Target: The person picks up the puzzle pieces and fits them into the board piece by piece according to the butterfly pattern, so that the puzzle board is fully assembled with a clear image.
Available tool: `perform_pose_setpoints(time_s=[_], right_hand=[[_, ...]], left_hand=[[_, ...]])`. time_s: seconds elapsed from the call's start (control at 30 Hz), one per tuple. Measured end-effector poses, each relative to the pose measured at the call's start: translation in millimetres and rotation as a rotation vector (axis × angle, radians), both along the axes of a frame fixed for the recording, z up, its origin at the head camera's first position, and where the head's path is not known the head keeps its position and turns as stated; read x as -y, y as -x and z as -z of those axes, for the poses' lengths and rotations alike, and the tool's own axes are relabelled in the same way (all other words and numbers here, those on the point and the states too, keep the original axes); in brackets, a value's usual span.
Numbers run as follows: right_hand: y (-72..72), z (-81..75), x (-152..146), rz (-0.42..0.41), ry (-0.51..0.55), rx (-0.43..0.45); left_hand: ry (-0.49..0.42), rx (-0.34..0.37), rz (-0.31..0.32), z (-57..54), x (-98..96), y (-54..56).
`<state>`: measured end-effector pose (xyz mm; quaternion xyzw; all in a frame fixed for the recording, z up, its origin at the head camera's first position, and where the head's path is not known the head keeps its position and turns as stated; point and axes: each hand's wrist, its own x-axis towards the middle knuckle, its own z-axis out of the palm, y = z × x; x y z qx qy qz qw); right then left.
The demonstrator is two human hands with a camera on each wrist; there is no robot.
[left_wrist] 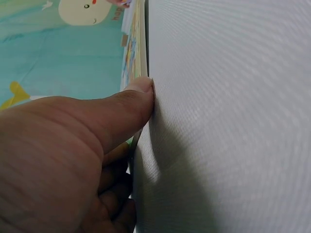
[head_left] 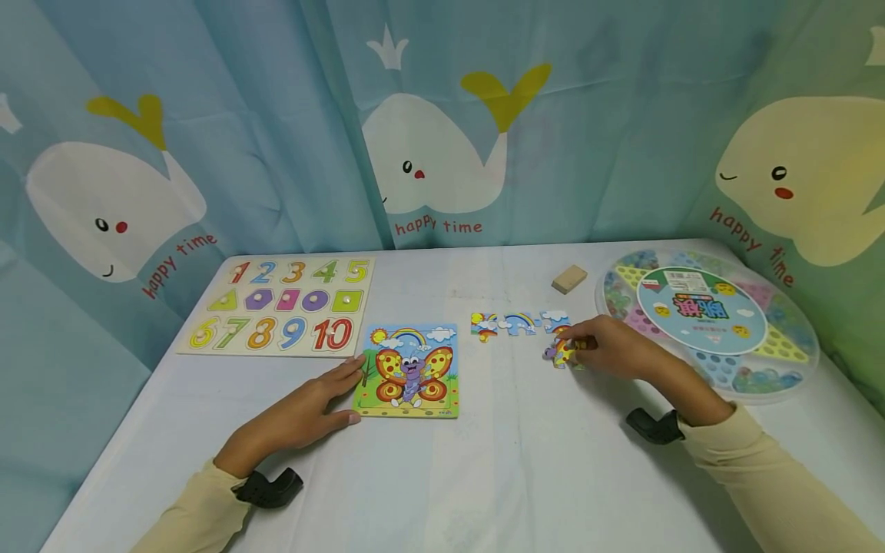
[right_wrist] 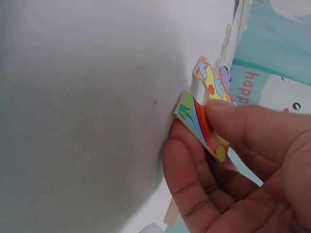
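Note:
My right hand [head_left: 615,349] pinches a jigsaw piece [right_wrist: 194,121] between thumb and fingers, just above the table. The piece shows a yellow and red butterfly wing with green and blue at its corner; fingers hide part of it. Behind it lies a row of three jigsaw pieces: a sun piece [head_left: 483,323], a rainbow piece [head_left: 518,322] and a cloud piece [head_left: 555,319]. A square butterfly picture board [head_left: 412,384] lies flat left of them. My left hand [head_left: 304,411] touches its left edge, thumb at the near corner, fingers reaching along the side.
A number and shape board [head_left: 286,334] lies at the back left. On the right stands a round clear-rimmed game box [head_left: 701,311] with coloured beads. A small wooden block [head_left: 570,279] sits behind the jigsaw row. A whale-print curtain [head_left: 594,153] hangs along the back.

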<state>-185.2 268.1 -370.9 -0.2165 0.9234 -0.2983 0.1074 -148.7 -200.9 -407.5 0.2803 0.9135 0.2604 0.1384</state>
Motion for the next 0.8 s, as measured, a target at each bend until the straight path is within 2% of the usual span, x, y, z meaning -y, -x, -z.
perform_pose_setpoints(time_s=[0.23,0.43,0.8], right_hand=[[1.3,-1.6,6.8,0.049,0.033,0.021],[3.2,-2.0,11.5,0.044,0.047,0.069],[7.6,-0.9,23.5,0.013,0.029,0.006]], left_hand=[[-0.001,0.003,0.003,-0.1,0.5,0.1],[-0.002,0.006,-0.002,-0.3,-0.7,0.3],[0.007,0.002,-0.009,1.6,-0.5,-0.1]])
